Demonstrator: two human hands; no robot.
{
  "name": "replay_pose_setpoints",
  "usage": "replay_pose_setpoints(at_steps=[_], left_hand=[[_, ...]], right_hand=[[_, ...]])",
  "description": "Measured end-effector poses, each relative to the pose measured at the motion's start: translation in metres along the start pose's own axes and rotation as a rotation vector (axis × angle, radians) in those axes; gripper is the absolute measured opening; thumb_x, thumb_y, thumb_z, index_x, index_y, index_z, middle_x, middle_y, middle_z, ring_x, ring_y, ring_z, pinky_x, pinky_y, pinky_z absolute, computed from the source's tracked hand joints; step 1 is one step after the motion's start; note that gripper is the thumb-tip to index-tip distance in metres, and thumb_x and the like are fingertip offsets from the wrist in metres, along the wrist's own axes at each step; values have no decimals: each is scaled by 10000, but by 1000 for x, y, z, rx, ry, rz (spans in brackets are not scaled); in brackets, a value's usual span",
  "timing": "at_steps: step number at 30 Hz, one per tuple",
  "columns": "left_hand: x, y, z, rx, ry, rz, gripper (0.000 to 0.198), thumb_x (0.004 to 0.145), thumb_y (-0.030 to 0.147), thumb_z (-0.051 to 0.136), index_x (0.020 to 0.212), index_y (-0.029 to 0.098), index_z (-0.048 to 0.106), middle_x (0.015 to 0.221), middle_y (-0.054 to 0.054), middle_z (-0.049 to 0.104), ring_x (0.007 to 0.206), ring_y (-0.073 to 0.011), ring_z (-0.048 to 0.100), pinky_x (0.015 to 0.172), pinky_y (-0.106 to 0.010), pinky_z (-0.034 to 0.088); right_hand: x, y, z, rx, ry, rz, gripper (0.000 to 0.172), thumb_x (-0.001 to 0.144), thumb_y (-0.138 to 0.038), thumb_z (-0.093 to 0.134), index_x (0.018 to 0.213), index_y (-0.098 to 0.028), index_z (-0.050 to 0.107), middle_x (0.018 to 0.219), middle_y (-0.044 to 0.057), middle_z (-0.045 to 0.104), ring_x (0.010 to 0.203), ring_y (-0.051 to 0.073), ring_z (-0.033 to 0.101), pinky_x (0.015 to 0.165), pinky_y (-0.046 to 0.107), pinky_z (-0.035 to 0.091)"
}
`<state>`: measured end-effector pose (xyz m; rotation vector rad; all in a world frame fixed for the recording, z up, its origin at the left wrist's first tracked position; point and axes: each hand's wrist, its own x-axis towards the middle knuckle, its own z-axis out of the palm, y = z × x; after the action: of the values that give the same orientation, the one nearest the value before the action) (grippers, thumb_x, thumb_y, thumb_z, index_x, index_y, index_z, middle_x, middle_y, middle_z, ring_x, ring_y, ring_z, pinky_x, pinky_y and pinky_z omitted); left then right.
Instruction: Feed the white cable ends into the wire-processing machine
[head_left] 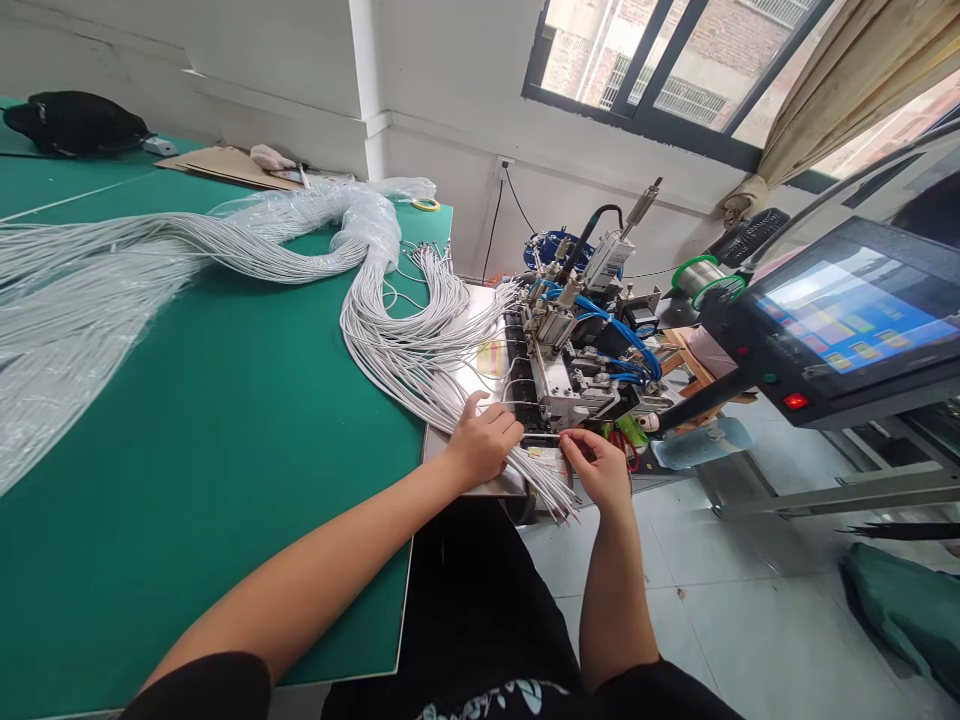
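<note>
In the head view, a white wire is held level between the two hands, at the near end of the machine. Its tip is pinched between the thumb and fingers of the right hand; farther along, it is grasped by the fingers of the left hand. The left hand is placed over the bundle, whose loose ends are spread below and between the hands. The bundle is laid across the table and partly wrapped in plastic.
</note>
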<state>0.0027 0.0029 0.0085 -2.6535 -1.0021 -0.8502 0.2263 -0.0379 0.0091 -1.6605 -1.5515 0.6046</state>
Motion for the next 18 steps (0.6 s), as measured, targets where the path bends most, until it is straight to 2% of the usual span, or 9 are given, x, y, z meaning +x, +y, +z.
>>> replay_pose_setpoints(at_steps=[18], left_hand=[[0,-1,4,-14,-27,-9,84,791,139,510,747,188,562,745,-23,605,781,-183,530,954,-434,283]], right_hand=[[-1,-2,2,23,-10,22,368,808,-474,589,889,-137,715,800,89,708,651,186,596,604,280,472]])
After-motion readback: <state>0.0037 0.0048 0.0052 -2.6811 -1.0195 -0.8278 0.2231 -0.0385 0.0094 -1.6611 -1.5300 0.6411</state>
